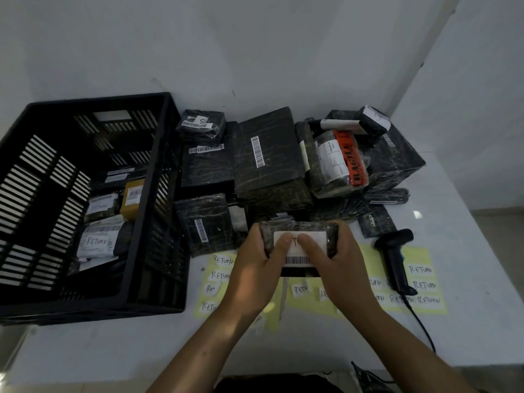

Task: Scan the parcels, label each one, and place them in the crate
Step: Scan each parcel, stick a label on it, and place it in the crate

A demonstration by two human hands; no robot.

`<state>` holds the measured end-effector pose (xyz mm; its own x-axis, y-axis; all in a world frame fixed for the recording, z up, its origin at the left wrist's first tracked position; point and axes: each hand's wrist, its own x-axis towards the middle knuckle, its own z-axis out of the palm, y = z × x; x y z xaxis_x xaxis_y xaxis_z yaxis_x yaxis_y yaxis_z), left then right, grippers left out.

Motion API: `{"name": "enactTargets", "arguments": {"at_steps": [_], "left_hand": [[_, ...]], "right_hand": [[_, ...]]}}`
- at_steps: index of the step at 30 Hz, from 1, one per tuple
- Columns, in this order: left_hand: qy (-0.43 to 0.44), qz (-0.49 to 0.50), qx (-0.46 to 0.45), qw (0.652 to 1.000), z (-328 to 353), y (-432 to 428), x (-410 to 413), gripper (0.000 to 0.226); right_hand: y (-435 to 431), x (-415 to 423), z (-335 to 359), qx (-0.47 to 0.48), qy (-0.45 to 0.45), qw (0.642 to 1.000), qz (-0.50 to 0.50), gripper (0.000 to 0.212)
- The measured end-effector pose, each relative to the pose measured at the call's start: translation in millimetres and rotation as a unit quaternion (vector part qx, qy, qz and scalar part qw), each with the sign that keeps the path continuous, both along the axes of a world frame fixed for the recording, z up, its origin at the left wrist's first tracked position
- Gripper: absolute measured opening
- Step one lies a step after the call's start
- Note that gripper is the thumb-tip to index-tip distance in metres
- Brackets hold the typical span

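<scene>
Black plastic wrap covers the small parcel that both hands hold up just above the worktop — the left hand grasps its left end and the right hand its right end, with fingers curled behind it and both thumbs laid side by side on a white label across its face. That hold reads as pressing the sticker down: the fingers give backing from behind while the thumbs smooth the paper flat, and the barcode just below the thumbs is left uncovered. So the labelling step looks to be in hand for this parcel, with the drop into the crate not yet done. Under and to either side of the hands lie yellow sheets of handwritten RETURN stickers, near enough to peel from without a reach. The scanner lies on those sheets just right of the right hand, presumably put there so both hands are free. Beyond the hands sits the heap of wrapped parcels, apparently waiting their turn. Left of the left hand stands the black crate with its top open; parcels marked RETURN lie in its bottom — a short sideways carry from here.
</scene>
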<state>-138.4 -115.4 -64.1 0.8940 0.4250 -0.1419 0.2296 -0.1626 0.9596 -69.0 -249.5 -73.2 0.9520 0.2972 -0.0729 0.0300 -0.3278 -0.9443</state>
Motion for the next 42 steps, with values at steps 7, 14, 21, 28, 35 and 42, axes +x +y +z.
{"name": "enactTargets", "arguments": {"at_steps": [7, 14, 21, 28, 35, 42], "left_hand": [[-0.018, -0.003, -0.015, 1.0, -5, 5, 2, 0.04], [0.003, 0.062, -0.016, 0.998, -15, 17, 0, 0.008], [-0.026, 0.047, 0.012, 0.998, 1, 47, -16, 0.031], [-0.065, 0.044, 0.19, 0.979, 42, 167, -70, 0.023], [-0.019, 0.075, 0.325, 0.943, 42, 331, -122, 0.02], [0.039, 0.061, 0.419, 0.905, 7, 493, -135, 0.066]], "right_hand": [[-1, 1, 1, 0.016, -0.001, 0.999, 0.048, 0.025], [-11, 5, -4, 0.058, 0.072, 0.994, 0.059, 0.026], [8, -8, -4, 0.076, 0.099, 0.992, 0.006, 0.026], [80, -45, 14, 0.162, 0.167, 0.972, -0.013, 0.025], [182, -87, 29, 0.208, 0.217, 0.954, -0.003, 0.026], [309, -96, 36, 0.146, 0.196, 0.968, 0.064, 0.024]]}}
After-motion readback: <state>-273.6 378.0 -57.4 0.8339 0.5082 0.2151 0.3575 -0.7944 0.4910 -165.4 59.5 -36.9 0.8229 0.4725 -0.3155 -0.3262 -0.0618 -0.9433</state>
